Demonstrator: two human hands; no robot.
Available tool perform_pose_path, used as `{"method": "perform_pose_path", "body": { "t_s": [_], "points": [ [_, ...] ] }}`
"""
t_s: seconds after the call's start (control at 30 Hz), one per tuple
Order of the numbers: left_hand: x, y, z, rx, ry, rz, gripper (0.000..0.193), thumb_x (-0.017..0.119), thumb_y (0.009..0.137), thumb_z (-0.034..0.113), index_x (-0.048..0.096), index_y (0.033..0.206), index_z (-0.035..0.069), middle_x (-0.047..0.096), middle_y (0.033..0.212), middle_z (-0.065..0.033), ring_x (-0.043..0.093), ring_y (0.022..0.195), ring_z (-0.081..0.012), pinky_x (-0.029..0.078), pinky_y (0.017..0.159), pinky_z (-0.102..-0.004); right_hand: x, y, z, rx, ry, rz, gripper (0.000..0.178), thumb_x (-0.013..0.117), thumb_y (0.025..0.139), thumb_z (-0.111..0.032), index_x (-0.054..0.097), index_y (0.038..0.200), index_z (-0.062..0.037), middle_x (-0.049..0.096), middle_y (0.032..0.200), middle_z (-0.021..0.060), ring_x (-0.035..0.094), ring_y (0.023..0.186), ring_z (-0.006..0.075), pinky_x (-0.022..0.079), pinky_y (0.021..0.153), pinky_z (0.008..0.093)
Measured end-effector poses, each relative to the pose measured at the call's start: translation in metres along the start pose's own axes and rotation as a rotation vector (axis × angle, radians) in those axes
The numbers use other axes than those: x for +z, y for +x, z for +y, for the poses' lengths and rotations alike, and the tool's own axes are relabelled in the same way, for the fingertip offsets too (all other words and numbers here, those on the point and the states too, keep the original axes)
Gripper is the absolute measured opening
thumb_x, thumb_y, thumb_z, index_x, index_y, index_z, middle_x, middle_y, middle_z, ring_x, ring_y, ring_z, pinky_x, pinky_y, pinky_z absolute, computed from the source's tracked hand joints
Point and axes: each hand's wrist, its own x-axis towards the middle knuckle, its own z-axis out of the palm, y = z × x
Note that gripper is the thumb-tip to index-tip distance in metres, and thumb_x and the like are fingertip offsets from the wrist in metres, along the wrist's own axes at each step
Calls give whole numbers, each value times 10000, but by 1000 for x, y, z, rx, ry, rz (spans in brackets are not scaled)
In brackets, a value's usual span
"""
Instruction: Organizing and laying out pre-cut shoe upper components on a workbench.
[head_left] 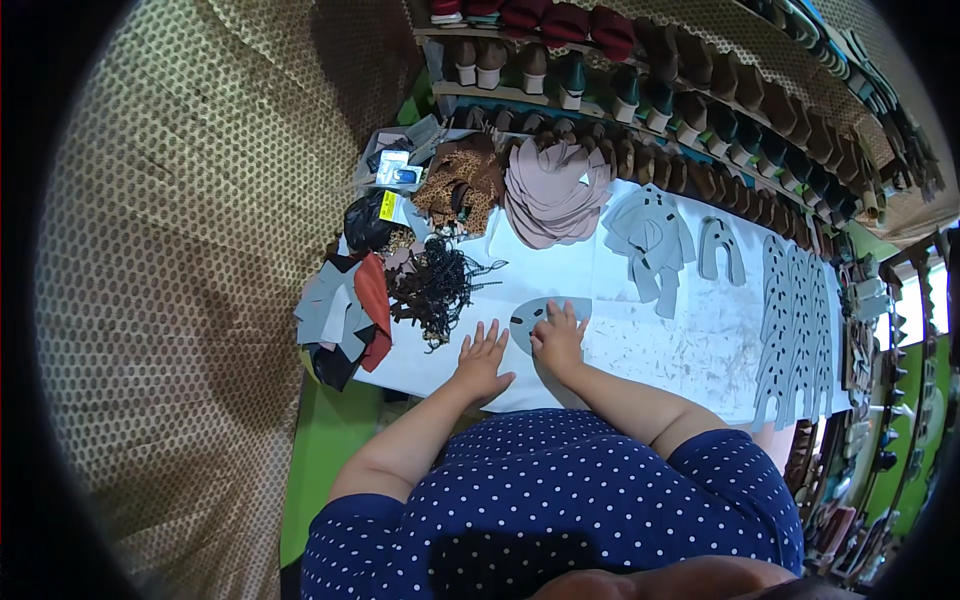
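A grey curved cut piece with small dark patches lies on the white-covered table in front of me. My right hand rests over its right part. Thumb and forefinger are drawn together against the piece while the other fingers stretch forward; anything pinched there is too small to make out. Just left of the piece, my left hand lies flat on the white surface, fingers spread, holding nothing.
Left of my hands are a tangle of black strips and red and grey scraps. Beyond lie leopard-print pieces and a mauve stack. Grey cut pieces and long grey rows lie rightward. Shoe racks stand behind.
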Motion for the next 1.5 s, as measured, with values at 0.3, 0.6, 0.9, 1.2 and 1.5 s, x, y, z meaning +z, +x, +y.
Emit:
{"method": "perform_pose_path", "body": {
  "t_s": [0.3, 0.6, 0.9, 1.2, 1.5],
  "points": [
    [-9, 35, 9, -75, -22, 159, 867, 638, 903, 420, 248, 1590, 63, 92, 1686, -190, 39, 1557, -398, 52, 1221, -591, -7, -18, 35, -532, -195, 76, 343, 651, 892, -317, 698, 1209, -194, 389, 1575, 135, 248, 1501, 394, 124, 1124, 762],
    [-31, 62, 20, -251, -237, 235, 233, 790, 758, 327, 716, 889, 149, 196, 1660, -220, 41, 1547, -449, 25, 1198, -651, -20, -21, 35, -501, -169, -35, 477, 594, 933, -409, 614, 1376, -231, 360, 1599, 125, 238, 1505, 387, 126, 1161, 706],
    [-13, 66, 20, -269, -178, 303, 225, 798, 742, 351, 770, 835, 148, 142, 1674, -218, 1, 1537, -485, 18, 1159, -714, -28, -21, 35, -516, -129, -36, 477, 601, 923, -444, 642, 1347, -229, 360, 1597, 139, 249, 1497, 392, 147, 1169, 684],
    [-18, 63, 34, -279, -250, 245, 189, 763, 812, 324, 818, 954, 213, 191, 1674, -173, -1, 1545, -455, 0, 1148, -728, -26, -16, 33, -504, -151, -58, 489, 604, 915, -433, 627, 1359, -229, 345, 1604, 145, 243, 1499, 404, 155, 1157, 701],
    [-22, 48, 43, -180, -140, 321, 168, 774, 786, 268, 820, 940, 217, 224, 1666, -164, 28, 1548, -444, -15, 1165, -703, -18, -17, 51, -550, 18, -10, 496, 638, 870, -404, 626, 1329, -216, 323, 1608, 158, 251, 1494, 416, 126, 1155, 715]
  ]
}}
